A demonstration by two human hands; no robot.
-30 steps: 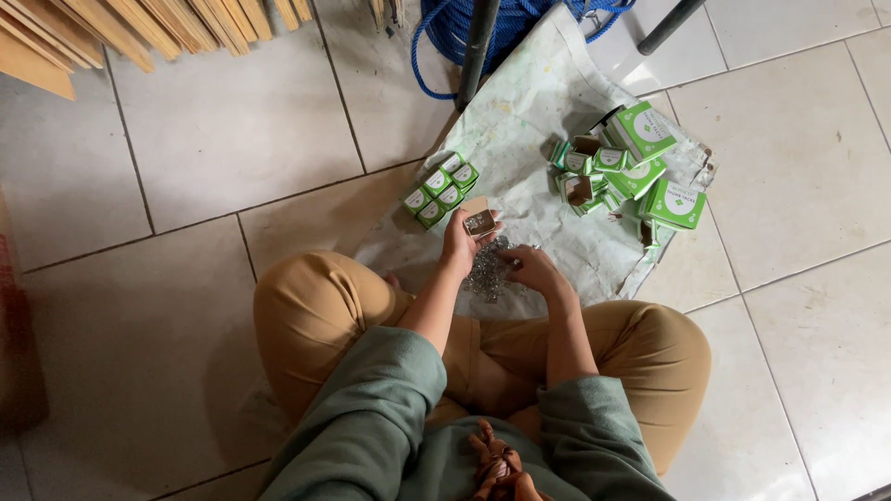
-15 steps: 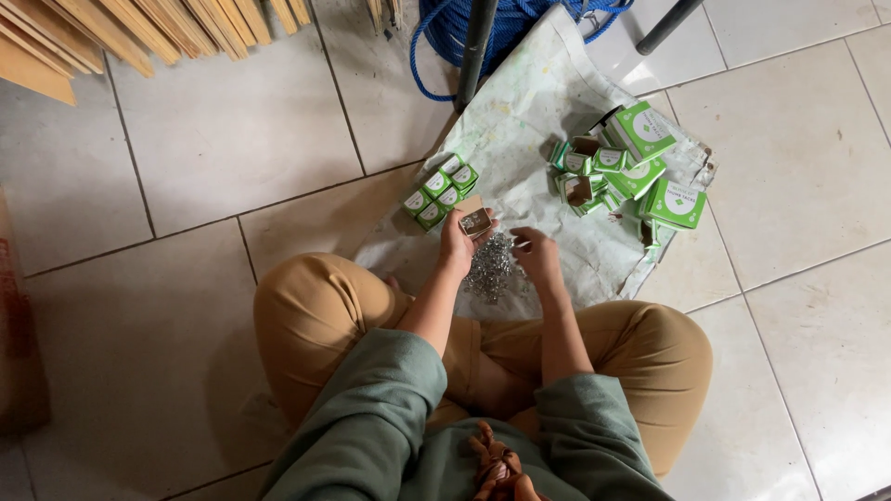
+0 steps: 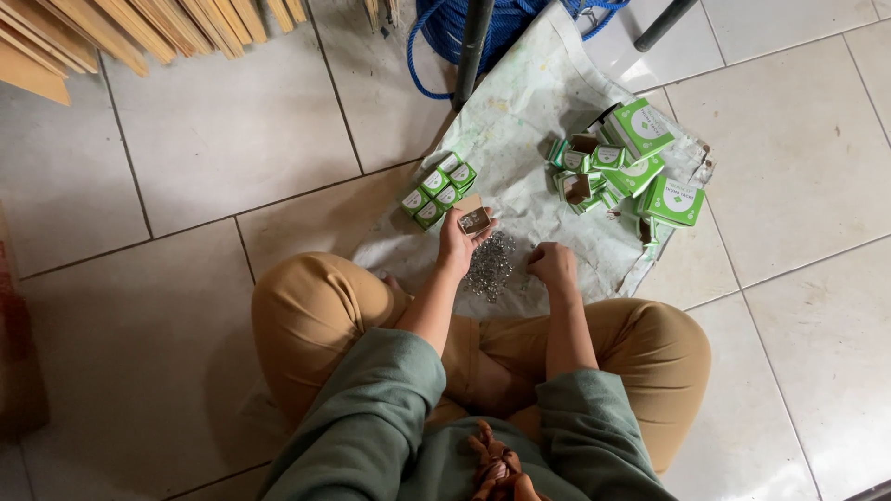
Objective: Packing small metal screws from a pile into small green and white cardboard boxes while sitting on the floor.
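We see a person sitting cross-legged on pale tiled floor, tan trousers, green sleeves, viewed from above. The left hand is raised just above a crumpled whitish sheet of paper or plastic and holds a small open cardboard box with shiny metal contents, pinched between thumb and fingers, tilted a little. The right hand rests low on the sheet with fingers curled in; we cannot tell whether it pinches anything, too small to see.

Between the two hands, on the near part of the sheet, lies a loose heap of small silvery metal pieces, touching neither hand as far as we can tell; the right hand is just beside it.

Just beyond the left hand, a tidy cluster of small closed green-and-white boxes sits at the sheet's left edge, packed side by side. Further right on the sheet, a messy pile of larger green cartons and small open boxes, some tipped over, well apart from the hands.

At top, a coil of blue rope lies behind a dark metal leg. Top left, a stack of light wooden slats lies on the floor, well apart from the sheet.
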